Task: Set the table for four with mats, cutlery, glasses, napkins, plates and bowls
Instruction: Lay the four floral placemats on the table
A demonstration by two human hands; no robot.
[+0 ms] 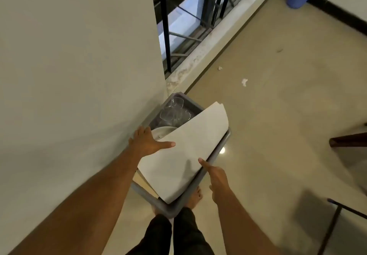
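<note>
Mats [184,151] lie curled in the grey bin [217,151] on the floor, long axis running from your feet up-left toward the wall corner. Your L hand [148,142] is spread flat, thumb resting on the mats' near-left edge, not clamped. R hand [215,177] sits at the opposite long edge, index finger touching it; other fingers loosely curled, holding nothing. Both hands equally near, so lift w/ both across the short axis. Glasses [174,112] and a plate [161,131] lie beyond L hand, partly under the mats.
</note>
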